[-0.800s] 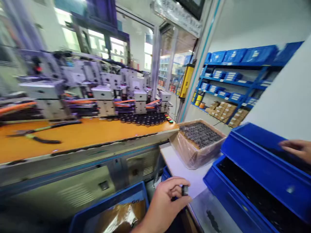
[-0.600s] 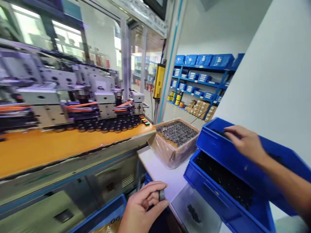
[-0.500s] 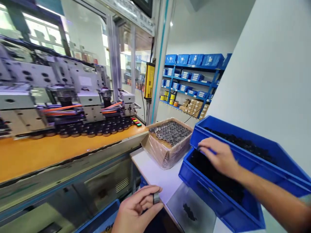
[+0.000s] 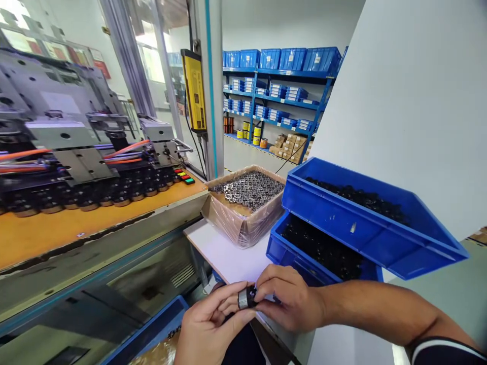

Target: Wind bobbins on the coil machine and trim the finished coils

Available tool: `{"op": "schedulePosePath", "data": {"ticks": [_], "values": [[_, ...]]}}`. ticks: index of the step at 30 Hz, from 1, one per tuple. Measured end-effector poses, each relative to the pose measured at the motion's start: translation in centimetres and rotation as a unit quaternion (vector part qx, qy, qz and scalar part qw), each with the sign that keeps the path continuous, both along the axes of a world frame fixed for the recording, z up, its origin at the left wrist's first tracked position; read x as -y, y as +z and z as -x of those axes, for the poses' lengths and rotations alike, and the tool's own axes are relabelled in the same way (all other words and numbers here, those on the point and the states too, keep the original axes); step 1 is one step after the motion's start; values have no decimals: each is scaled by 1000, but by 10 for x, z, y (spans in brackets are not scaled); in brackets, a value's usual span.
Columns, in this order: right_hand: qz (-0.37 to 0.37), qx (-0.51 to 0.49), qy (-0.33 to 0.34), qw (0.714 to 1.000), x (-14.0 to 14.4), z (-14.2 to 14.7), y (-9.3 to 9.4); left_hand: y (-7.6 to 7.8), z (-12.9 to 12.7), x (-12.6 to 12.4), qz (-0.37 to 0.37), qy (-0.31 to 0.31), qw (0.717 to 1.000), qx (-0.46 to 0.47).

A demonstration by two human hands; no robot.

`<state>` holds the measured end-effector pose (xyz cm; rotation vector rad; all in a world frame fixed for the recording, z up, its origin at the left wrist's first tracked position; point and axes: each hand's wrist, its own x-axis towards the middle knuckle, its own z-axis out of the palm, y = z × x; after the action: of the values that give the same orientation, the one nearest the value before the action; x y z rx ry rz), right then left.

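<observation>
My left hand [image 4: 213, 319] is closed around a small grey metal ring [image 4: 242, 299], holding it between thumb and fingers. A black plastic part [image 4: 251, 295] sits against the ring's right side. My right hand [image 4: 287, 299] pinches that black part, and its fingertips hide much of it. Both hands meet in front of the white side table [image 4: 216, 253]. Just beyond my right hand stands the lower blue bin [image 4: 277, 247] of black parts. The upper blue bin [image 4: 342, 223], also with black pieces in it, rests over it at an offset.
A plastic-lined carton [image 4: 243, 228] of metal rings stands on the side table. On the left, a machine with an orange worktop [image 4: 114, 218] carries rows of black-topped pieces [image 4: 87, 197]. Another blue bin [image 4: 167, 317] lies low beneath. Blue shelving [image 4: 274, 73] stands behind.
My right hand has come out of the lower blue bin and over to my left hand, bringing a black plastic part against the metal ring. The camera view has turned right.
</observation>
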<state>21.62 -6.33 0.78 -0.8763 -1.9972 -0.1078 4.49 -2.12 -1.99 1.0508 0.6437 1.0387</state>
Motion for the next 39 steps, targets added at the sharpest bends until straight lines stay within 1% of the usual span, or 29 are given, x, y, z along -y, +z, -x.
{"op": "schedulePosePath", "data": {"ticks": [3, 5, 7, 10, 14, 17, 21, 23, 25, 27, 28, 31, 33, 34, 36, 39], "values": [[-14, 19, 17, 1000, 0, 0, 0, -3, 4, -5, -72, -40, 996, -31], [-13, 23, 22, 999, 0, -1, 0, -5, 10, -9, -119, -52, 990, -63], [-11, 27, 13, 999, 0, -3, 1, -5, 14, -10, -141, -40, 985, -88], [-32, 51, 5, 998, -1, -7, 0, -3, 17, -9, -147, -21, 982, -114], [-50, 76, 9, 996, -1, -8, 3, 3, 17, -7, -132, -43, 981, -138], [-59, 87, 3, 994, -1, -7, 5, 4, 13, -1, -84, -21, 989, -119], [-97, 115, -12, 989, -1, -7, 5, -2, 3, 9, -22, 1, 996, -83], [-119, 123, -21, 985, -1, -7, 4, -6, 0, 10, -14, 5, 998, -65], [-124, 110, -25, 986, -1, -6, 4, -8, 2, 8, -45, 7, 997, -57], [-107, 88, -16, 990, 0, -5, 5, -6, 6, 3, -116, 23, 990, -74], [-94, 74, -8, 993, 1, -5, 5, -3, 9, 0, -165, 35, 981, -91], [-53, 48, 19, 997, 3, -3, 6, 4, 17, -7, -316, 60, 936, -146], [-38, 40, 31, 998, 3, -2, 7, 6, 20, -7, -379, 57, 908, -170], [-35, 38, 35, 998, 3, -2, 7, 6, 21, -6, -391, 60, 902, -174], [-31, 40, 37, 998, 3, -2, 7, 4, 20, -4, -387, 76, 903, -170], [-43, 52, 29, 997, 3, -3, 8, -1, 18, -2, -347, 77, 923, -149]]}}
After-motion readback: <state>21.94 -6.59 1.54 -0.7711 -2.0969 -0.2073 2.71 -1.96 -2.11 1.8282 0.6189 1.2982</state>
